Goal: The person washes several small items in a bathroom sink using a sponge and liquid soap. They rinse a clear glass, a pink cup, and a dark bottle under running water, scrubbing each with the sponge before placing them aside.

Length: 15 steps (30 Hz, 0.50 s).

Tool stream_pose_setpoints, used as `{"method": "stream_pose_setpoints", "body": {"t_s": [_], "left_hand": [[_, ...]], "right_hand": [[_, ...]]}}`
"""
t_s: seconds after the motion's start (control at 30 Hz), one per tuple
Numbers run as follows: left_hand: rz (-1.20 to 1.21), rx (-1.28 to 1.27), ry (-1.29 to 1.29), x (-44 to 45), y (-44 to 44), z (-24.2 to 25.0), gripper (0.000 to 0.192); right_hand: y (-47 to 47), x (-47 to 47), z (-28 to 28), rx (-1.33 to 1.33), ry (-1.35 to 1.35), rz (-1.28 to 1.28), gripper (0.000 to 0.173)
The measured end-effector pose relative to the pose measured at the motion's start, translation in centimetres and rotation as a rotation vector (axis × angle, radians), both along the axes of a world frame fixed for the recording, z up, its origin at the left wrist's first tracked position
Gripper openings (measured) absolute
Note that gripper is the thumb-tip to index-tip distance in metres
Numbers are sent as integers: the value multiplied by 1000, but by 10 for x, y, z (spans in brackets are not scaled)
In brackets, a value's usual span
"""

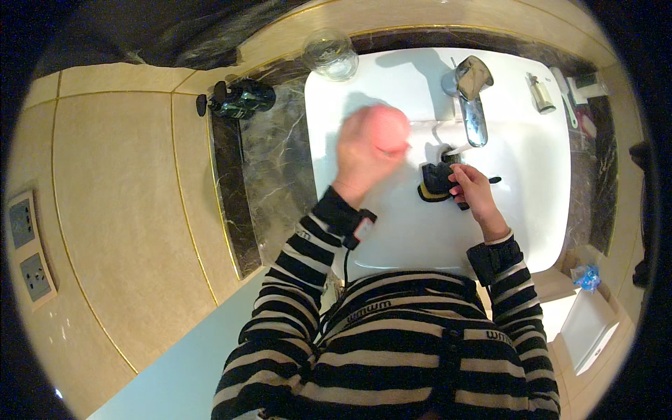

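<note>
My left hand [357, 157] is raised over the left part of the white sink [378, 231], closed around a rounded pink object [389, 128]. Motion blurs both, and the object's exact kind is unclear. Lower in the basin, my right hand [472, 191] pinches a dark cloth item [438, 178] with a yellowish patch along its lower edge. The cloth lies beside the drain [450, 155], just below the chrome faucet [475, 123], from which a thin stream of water runs. A small black piece [494, 180] shows just right of my right hand.
A clear glass jar [333, 58] stands at the sink's back left corner. Dark pump bottles [244, 98] are on the marble counter [278, 157]. At right are a small bottle [542, 95], a pale-handled brush [568, 105] and a blue plastic bag [588, 277].
</note>
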<state>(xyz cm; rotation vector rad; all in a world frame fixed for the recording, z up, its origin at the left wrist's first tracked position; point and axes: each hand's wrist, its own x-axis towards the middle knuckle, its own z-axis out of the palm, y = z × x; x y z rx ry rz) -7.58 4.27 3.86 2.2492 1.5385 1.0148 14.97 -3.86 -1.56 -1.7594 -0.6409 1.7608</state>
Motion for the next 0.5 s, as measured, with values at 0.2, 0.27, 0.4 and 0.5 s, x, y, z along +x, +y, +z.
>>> {"method": "stream_pose_setpoints", "body": {"t_s": [0.2,0.27,0.4,0.5], "left_hand": [[318,44,86,-61,45,4,65],[351,0,108,-69,52,3,66],[372,-76,150,-73,60,0,72],[358,-115,103,-73,63,-2,79]], "right_hand": [[-5,-3,-7,0,12,80,29],[-5,-3,-7,5,8,100,28],[-8,-4,-9,0,47,62,26],[-9,-4,-9,2,67,25,26]]}}
